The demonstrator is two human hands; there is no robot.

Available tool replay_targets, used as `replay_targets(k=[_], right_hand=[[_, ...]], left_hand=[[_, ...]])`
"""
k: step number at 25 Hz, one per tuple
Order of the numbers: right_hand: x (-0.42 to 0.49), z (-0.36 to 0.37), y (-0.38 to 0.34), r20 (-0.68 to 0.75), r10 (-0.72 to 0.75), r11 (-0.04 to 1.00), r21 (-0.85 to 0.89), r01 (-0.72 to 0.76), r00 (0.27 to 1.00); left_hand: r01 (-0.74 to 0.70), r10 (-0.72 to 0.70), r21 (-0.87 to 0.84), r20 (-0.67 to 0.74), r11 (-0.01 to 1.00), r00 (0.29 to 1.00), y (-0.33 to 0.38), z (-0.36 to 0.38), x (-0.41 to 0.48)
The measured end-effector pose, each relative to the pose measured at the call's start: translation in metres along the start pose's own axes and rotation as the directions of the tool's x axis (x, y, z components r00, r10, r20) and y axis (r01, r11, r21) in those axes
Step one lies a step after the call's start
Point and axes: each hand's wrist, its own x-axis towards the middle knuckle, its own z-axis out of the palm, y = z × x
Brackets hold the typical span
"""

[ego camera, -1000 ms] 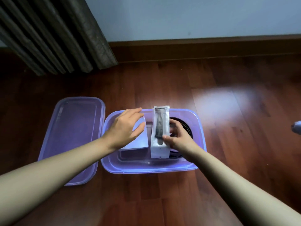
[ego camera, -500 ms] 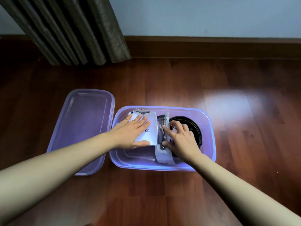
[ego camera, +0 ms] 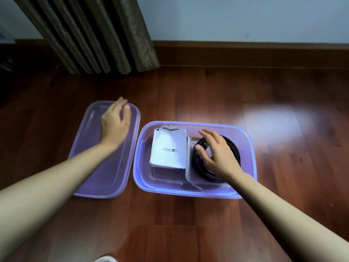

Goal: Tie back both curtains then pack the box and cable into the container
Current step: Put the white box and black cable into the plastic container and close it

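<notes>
A clear purple container sits on the wooden floor. Inside it on the left lies a white box with printed lettering. A thin clear packet stands on edge between the box and a coiled black cable on the right. My right hand rests on the cable coil with fingers spread, holding nothing. My left hand hovers open over the purple lid, which lies flat to the left of the container.
A dark pleated curtain hangs to the floor at the back left, in front of a pale wall and brown skirting board. A white object peeks in at the bottom edge.
My left hand left the white box and moved left over the lid. The box now lies flat in the container. My right hand shifted from the packet onto the cable coil.
</notes>
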Motion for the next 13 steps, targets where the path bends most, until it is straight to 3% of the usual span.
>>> replay_targets(k=[2,5,7,13], right_hand=[[-0.008,0.01,-0.013,0.088,-0.072,0.996,-0.052,0.077,0.994],[-0.023,0.032,-0.032,0.234,-0.175,0.959,-0.178,0.219,0.956],[-0.028,0.043,-0.038,0.291,-0.211,0.907,-0.297,0.297,0.933],[-0.027,0.053,-0.036,0.333,-0.119,0.87,-0.418,0.26,0.935]], left_hand=[[0.313,-0.332,0.17,0.1,0.934,0.938,-0.035,0.0,0.001],[0.594,-0.694,0.417,0.139,0.688,0.707,-0.075,-0.006,-0.013],[0.638,-0.76,0.462,0.137,0.616,0.635,-0.087,-0.012,-0.019],[0.671,-0.799,0.486,0.103,0.56,0.592,-0.095,-0.024,-0.011]])
